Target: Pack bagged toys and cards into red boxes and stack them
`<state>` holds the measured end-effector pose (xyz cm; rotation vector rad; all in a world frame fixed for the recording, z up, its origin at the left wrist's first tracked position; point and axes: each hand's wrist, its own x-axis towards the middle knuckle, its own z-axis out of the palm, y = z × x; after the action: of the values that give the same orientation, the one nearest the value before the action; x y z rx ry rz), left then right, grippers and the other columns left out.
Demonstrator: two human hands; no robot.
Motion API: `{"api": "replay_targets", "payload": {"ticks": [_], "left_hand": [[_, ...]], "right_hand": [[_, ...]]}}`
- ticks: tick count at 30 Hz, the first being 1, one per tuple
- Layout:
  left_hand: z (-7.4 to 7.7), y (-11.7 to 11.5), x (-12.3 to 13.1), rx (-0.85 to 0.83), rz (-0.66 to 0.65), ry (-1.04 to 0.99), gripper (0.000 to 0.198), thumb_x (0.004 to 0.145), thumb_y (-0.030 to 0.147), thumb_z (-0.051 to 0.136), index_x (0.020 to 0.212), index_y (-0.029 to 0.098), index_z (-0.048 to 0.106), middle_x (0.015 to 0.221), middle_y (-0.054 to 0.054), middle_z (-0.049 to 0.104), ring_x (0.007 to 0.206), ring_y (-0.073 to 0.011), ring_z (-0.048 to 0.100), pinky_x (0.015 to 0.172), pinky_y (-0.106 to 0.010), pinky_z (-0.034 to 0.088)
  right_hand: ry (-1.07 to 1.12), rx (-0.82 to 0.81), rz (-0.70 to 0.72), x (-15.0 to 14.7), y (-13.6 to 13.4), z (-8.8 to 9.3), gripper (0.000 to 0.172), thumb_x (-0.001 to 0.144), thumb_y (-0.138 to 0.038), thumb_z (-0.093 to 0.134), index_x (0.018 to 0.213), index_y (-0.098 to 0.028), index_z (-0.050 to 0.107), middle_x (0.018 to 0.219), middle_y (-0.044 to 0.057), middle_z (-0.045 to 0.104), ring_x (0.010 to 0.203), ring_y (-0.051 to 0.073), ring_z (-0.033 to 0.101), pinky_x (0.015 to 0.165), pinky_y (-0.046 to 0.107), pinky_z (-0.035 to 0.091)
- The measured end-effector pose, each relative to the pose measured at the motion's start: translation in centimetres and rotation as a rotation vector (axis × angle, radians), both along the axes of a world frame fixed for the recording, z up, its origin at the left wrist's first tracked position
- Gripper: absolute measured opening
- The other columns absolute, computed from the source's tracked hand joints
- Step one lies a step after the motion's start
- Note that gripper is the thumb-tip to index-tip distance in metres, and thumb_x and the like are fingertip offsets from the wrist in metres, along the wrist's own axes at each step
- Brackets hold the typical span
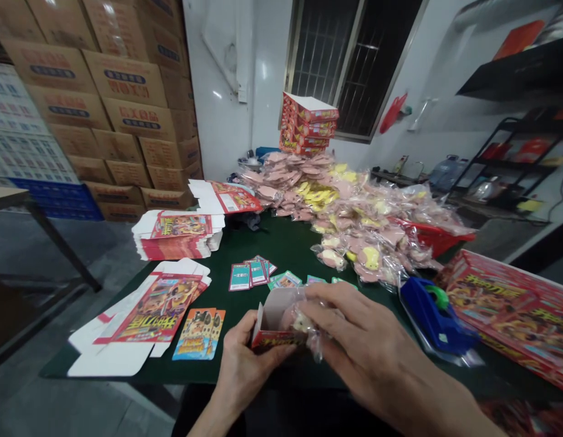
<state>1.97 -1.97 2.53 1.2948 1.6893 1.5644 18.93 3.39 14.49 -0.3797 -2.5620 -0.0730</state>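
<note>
small box (268, 328): red, open at the top, white inside, sitting low in the middle of the frame at the near edge of the desk (285, 243)
packet (305, 321): clear crinkly wrapper with something pale pink and yellow in it, right at the box's open mouth, partly inside as far as I can tell
left hand (242, 358): curled round the box's left end, thumb on the front face, fingers behind
right hand (358, 340): fingers closed down over the packet and holding it against the box, thumb mostly hidden
teal cards (250, 272): a little fan of them on the green top just above the box, a few more loose beside it
orange cards (200, 332): small stack just left of the left hand
flat box blanks (156, 311): unfolded, red print on white, lower left of the frame
bigger stack of blanks (176, 238): further up on the left
tape dispenser (433, 317): blue, just right of the right hand
heap of packets (354, 203): huge pile of the same pink and yellow stuff across the centre and right
red trays (513, 306): printed, along the right edge
folded boxes (307, 124): stacked up behind the heap, top centre
cartons (103, 91): brown, walled up in the upper left
</note>
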Motion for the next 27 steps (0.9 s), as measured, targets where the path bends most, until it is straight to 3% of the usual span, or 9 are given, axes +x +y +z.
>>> {"api": "replay_targets", "payload": {"ticks": [4, 6, 10, 12, 16, 19, 22, 27], "left_hand": [[0.2, -0.2, -0.3, 0.028, -0.032, 0.019, 0.029, 0.06, 0.038, 0.077, 0.073, 0.016, 0.062, 0.064, 0.001, 0.063, 0.055, -0.0125, 0.055, 0.049, -0.02, 0.044], [0.4, -0.2, -0.3, 0.042, -0.054, 0.037, 0.028, 0.061, 0.037, 0.077, 0.073, 0.016, 0.064, 0.066, 0.0, 0.065, 0.058, -0.0138, 0.057, 0.051, -0.021, 0.046], [0.3, -0.3, 0.0, 0.043, -0.02, 0.057, 0.025, 0.061, 0.036, 0.076, 0.065, 0.016, 0.061, 0.059, 0.001, 0.063, 0.054, -0.0135, 0.056, 0.049, -0.02, 0.045], [0.1, -0.3, 0.1, 0.037, -0.025, 0.006, 0.026, 0.061, 0.036, 0.077, 0.068, 0.016, 0.062, 0.061, 0.001, 0.064, 0.053, -0.0132, 0.057, 0.047, -0.02, 0.045], [-0.7, -0.4, -0.2, 0.09, -0.089, -0.086, 0.029, 0.061, 0.032, 0.078, 0.08, 0.016, 0.064, 0.071, 0.0, 0.068, 0.061, -0.0148, 0.062, 0.053, -0.021, 0.05], [-1.3, -0.4, -0.6, 0.13, -0.139, -0.091, 0.03, 0.057, 0.03, 0.081, 0.079, 0.016, 0.065, 0.069, 0.001, 0.068, 0.061, -0.0149, 0.062, 0.056, -0.023, 0.052], [-1.2, -0.3, -0.8, 0.18, -0.166, -0.069, 0.033, 0.052, 0.03, 0.084, 0.078, 0.016, 0.067, 0.066, 0.001, 0.067, 0.057, -0.0138, 0.061, 0.053, -0.022, 0.052], [-0.1, -0.3, -0.4, 0.229, -0.333, -0.059, 0.057, 0.049, 0.028, 0.086, 0.103, 0.021, 0.067, 0.085, -0.002, 0.072, 0.074, -0.02, 0.067, 0.067, -0.027, 0.057]], "right_hand": [[-0.063, -0.096, 0.025, 0.3, -0.4, 0.8, 0.029, 0.085, -0.023, 0.055, 0.114, -0.021, 0.055, 0.117, 0.009, 0.058, 0.101, 0.021, 0.057, 0.08, 0.033, 0.054], [-0.076, -0.096, 0.04, 0.1, -0.2, 1.2, 0.023, 0.087, -0.023, 0.055, 0.11, -0.023, 0.058, 0.109, 0.006, 0.06, 0.094, 0.019, 0.058, 0.074, 0.03, 0.053], [-0.039, 0.098, 0.052, -1.0, -0.1, 0.9, 0.012, 0.087, -0.024, 0.055, 0.092, -0.017, 0.063, 0.082, 0.006, 0.063, 0.07, 0.018, 0.055, 0.058, 0.032, 0.049], [-0.014, 0.146, 0.086, -1.2, -0.2, 0.1, 0.015, 0.088, -0.017, 0.05, 0.096, -0.013, 0.063, 0.086, 0.008, 0.064, 0.074, 0.019, 0.056, 0.064, 0.034, 0.05], [0.031, 0.106, 0.219, -0.4, -0.2, -1.5, 0.028, 0.091, -0.011, 0.04, 0.115, -0.007, 0.054, 0.112, 0.014, 0.06, 0.106, 0.021, 0.053, 0.088, 0.033, 0.048], [0.002, -0.021, 0.276, 0.3, 0.2, -1.5, 0.033, 0.09, -0.007, 0.039, 0.121, -0.011, 0.05, 0.117, 0.013, 0.06, 0.11, 0.018, 0.053, 0.087, 0.028, 0.049], [-0.016, -0.298, 0.342, 0.1, 0.8, -0.9, 0.035, 0.086, 0.0, 0.041, 0.114, -0.018, 0.054, 0.112, 0.007, 0.063, 0.104, 0.012, 0.058, 0.086, 0.025, 0.049], [-0.239, -0.569, 0.333, -1.3, 1.6, -0.6, 0.036, 0.081, 0.003, 0.044, 0.102, -0.018, 0.063, 0.102, 0.003, 0.068, 0.096, 0.013, 0.062, 0.086, 0.025, 0.048]]}}
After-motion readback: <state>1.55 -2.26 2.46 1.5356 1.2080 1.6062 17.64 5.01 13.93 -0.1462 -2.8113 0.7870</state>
